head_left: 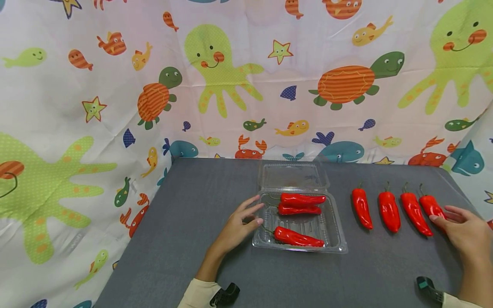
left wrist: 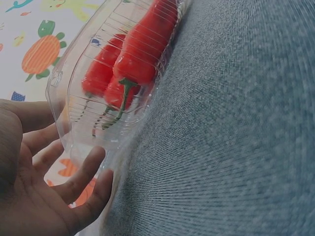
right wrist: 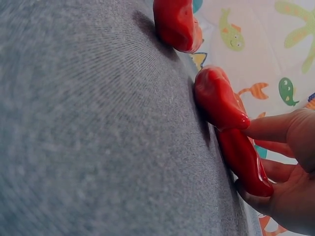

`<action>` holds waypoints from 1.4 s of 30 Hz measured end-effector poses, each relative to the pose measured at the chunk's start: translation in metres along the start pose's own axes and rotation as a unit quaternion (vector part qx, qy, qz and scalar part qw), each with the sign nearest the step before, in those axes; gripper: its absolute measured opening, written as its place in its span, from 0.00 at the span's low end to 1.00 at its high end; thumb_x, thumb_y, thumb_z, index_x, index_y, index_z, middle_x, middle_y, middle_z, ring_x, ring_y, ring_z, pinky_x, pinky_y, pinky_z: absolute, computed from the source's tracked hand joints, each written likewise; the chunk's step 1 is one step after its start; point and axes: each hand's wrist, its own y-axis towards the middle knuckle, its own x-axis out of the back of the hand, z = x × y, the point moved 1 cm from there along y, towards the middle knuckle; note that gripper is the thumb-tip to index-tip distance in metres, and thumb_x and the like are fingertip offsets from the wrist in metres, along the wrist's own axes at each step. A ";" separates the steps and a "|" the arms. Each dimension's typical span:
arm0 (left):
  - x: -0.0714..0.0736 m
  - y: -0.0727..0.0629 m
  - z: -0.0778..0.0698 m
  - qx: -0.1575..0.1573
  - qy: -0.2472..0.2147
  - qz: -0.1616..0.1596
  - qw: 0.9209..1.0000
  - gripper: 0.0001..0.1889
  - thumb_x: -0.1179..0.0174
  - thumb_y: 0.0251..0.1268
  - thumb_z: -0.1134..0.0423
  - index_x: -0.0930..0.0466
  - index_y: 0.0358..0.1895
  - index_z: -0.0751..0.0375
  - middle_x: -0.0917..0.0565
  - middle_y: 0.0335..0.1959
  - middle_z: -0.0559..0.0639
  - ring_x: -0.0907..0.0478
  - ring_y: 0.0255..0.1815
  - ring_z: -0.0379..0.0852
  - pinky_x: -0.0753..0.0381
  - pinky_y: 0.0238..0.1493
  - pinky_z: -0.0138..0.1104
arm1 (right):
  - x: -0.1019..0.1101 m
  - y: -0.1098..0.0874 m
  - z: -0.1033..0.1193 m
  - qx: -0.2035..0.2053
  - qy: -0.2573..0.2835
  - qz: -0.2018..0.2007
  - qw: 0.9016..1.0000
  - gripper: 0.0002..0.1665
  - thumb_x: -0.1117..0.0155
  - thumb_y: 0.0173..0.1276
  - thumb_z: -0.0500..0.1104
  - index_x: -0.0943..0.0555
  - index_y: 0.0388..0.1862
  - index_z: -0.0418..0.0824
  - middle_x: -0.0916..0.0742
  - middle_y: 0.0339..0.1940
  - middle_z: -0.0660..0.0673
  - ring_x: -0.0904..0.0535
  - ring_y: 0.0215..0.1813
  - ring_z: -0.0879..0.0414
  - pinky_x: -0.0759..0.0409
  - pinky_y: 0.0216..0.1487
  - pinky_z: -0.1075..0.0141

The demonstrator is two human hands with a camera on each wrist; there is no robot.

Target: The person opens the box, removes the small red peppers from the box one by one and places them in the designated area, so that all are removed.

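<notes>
A clear plastic clamshell box [head_left: 335, 222] stands with its lid [head_left: 292, 175] folded back. Inside lie three red chili peppers with green stems: two close together at the back, one pepper [head_left: 298, 237] nearer the front. At the box's left edge is my left hand [head_left: 240, 224], fingers spread and fingertips right at the rim; it holds nothing. To the right of the box, several more red peppers lie in a row. My right hand [head_left: 466, 229] grips the rightmost pepper [right wrist: 243, 162], thumb on one side and fingers on the other. That pepper lies low at the grey cloth.
A grey cloth [head_left: 185, 222] covers the table. Left of the gripped pepper lie the other peppers, including a slim one [head_left: 362, 207] and a broad one [head_left: 389, 211]. A curtain [head_left: 239, 81] printed with sea animals hangs behind the table and along its left side.
</notes>
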 end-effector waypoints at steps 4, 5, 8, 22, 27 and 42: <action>0.000 -0.001 -0.001 -0.001 -0.002 0.000 1.000 0.27 0.34 0.77 0.58 0.24 0.75 0.59 0.37 0.84 0.45 0.18 0.61 0.54 0.20 0.62 0.44 | 0.001 -0.001 0.001 0.001 0.004 -0.002 1.000 0.46 0.39 0.81 0.52 0.44 0.84 0.29 0.34 0.78 0.21 0.36 0.76 0.24 0.32 0.71 0.31; 0.000 -0.001 -0.002 -0.002 -0.002 0.000 1.000 0.27 0.34 0.77 0.58 0.24 0.75 0.59 0.37 0.84 0.45 0.18 0.61 0.53 0.20 0.62 0.44 | 0.001 -0.001 0.001 0.000 0.005 -0.003 1.000 0.45 0.40 0.82 0.52 0.44 0.84 0.29 0.35 0.79 0.21 0.37 0.76 0.24 0.32 0.71 0.31; 0.000 -0.001 -0.001 -0.002 -0.001 -0.001 1.000 0.27 0.35 0.77 0.58 0.24 0.75 0.60 0.37 0.84 0.46 0.18 0.61 0.54 0.20 0.61 0.43 | 0.003 -0.003 0.004 -0.002 0.017 -0.007 1.000 0.43 0.42 0.82 0.49 0.45 0.85 0.31 0.39 0.82 0.21 0.41 0.78 0.23 0.34 0.73 0.31; 0.000 -0.001 -0.003 0.002 0.001 -0.001 1.000 0.28 0.35 0.78 0.57 0.25 0.76 0.60 0.37 0.84 0.45 0.19 0.63 0.54 0.21 0.63 0.48 | 0.015 -0.032 0.044 0.075 0.027 -0.037 0.996 0.43 0.42 0.81 0.54 0.43 0.87 0.39 0.39 0.85 0.30 0.43 0.83 0.27 0.28 0.70 0.39; -0.001 -0.001 -0.004 0.003 0.004 -0.001 1.000 0.28 0.35 0.78 0.56 0.25 0.75 0.60 0.37 0.84 0.45 0.19 0.62 0.52 0.21 0.63 0.46 | 0.011 -0.046 0.065 0.090 0.043 -0.045 0.994 0.43 0.40 0.80 0.59 0.39 0.86 0.44 0.34 0.84 0.33 0.44 0.85 0.34 0.25 0.73 0.49; -0.001 0.000 -0.001 0.002 0.004 -0.004 1.000 0.27 0.35 0.77 0.57 0.24 0.75 0.59 0.36 0.84 0.45 0.19 0.62 0.53 0.21 0.63 0.49 | -0.003 -0.075 0.099 0.199 0.100 -0.031 0.974 0.39 0.32 0.75 0.60 0.28 0.82 0.55 0.21 0.76 0.39 0.29 0.66 0.60 0.32 0.42 0.86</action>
